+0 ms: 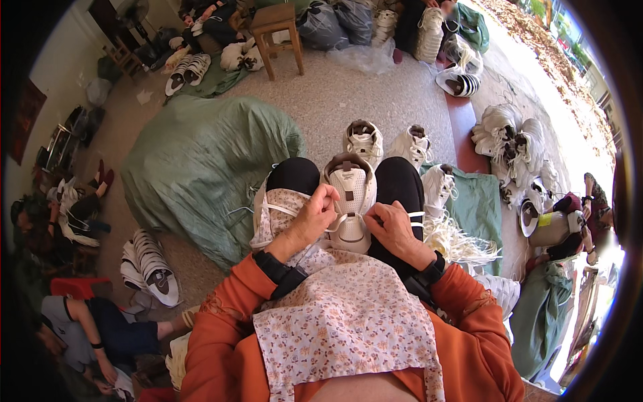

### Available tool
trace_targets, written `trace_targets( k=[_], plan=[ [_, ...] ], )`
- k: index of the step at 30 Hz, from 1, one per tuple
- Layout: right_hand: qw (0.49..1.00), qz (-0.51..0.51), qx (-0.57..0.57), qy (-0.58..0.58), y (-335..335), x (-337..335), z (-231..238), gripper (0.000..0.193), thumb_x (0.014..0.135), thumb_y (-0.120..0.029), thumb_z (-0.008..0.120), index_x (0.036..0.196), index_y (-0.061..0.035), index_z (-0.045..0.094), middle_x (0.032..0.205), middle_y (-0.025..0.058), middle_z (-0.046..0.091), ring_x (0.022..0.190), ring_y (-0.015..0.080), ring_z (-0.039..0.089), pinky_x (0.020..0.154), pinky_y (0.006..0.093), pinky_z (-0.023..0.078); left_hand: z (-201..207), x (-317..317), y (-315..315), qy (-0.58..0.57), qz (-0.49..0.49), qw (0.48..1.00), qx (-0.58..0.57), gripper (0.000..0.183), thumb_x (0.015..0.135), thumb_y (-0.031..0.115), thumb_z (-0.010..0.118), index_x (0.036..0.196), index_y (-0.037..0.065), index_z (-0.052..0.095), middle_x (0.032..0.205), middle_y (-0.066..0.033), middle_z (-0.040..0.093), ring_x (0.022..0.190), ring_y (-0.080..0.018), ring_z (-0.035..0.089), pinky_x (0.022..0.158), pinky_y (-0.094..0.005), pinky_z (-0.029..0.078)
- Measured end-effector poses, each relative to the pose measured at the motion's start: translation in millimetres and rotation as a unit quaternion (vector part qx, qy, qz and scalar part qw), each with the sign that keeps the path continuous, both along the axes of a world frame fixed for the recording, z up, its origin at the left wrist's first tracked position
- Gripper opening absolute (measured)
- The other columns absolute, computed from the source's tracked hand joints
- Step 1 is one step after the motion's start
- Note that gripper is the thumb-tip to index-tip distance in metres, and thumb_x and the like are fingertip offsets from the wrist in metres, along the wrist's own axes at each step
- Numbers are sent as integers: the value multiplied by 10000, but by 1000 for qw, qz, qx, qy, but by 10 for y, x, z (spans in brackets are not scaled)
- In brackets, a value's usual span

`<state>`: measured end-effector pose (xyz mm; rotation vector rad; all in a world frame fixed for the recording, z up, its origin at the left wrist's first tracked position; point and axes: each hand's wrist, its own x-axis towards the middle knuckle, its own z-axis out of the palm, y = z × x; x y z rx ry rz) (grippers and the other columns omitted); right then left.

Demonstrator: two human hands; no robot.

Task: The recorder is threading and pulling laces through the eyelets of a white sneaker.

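Observation:
A white sneaker upper (349, 194) with a brown collar lining stands between my knees, its toe toward me. A white shoelace (340, 221) runs across it near the toe. At the sneaker's left edge my left hand (313, 218) is closed in a pinch on one side of the lace. My right hand (395, 231) is closed on the lace's other side, at the right edge, and a lace end (416, 214) sticks out past it. Two more white sneakers (364, 142) (410, 146) stand beyond my knees, and another sneaker (438, 187) sits to the right.
Left of my legs bulges a large green sack (207, 161). A bundle of loose white laces (459, 241) lies right of my knee, by a green cloth (475, 208). Stacked shoes (149, 268) lie at left, heaped shoes (516, 141) at right. Other people work around the room.

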<state>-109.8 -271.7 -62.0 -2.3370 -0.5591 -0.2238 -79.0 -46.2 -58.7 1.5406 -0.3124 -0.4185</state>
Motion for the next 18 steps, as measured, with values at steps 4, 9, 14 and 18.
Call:
trace_targets(
  k=[4, 9, 14, 18],
  plan=[
    [1000, -1, 8, -9, 10, 2, -24, 116, 844, -158, 635, 779, -80, 580, 686, 51, 625, 627, 235, 586, 665, 360, 366, 71, -50, -88, -124, 23, 976, 177, 254, 823, -40, 486, 1057, 57, 463, 728, -2, 451, 652, -94, 458, 595, -255, 404],
    [1000, -7, 3, -4, -1, -7, -29, 120, 850, -174, 633, 788, -81, 588, 686, 54, 625, 632, 240, 586, 670, 363, 368, 114, -129, -215, -340, 30, 900, 272, 310, 777, -63, 482, 1057, 67, 460, 801, -150, 570, 788, -385, 601, 712, -459, 479],
    [1000, 4, -19, 15, -38, -6, 17, 116, 858, -193, 638, 828, -84, 617, 716, 67, 630, 681, 238, 591, 703, 362, 375, 204, -25, -36, -253, -60, 921, 291, 303, 779, 5, 590, 1057, 78, 496, 824, -123, 567, 774, -340, 598, 702, -434, 485],
    [995, 63, -70, -8, -119, 66, 316, 135, 832, -188, 673, 899, -73, 650, 941, 67, 640, 902, 238, 591, 787, 366, 393, 382, 49, 132, -461, -35, 816, 345, 342, 697, 133, 757, 991, 90, 588, 908, -79, 545, 888, -274, 573, 767, -399, 472]
  ],
)
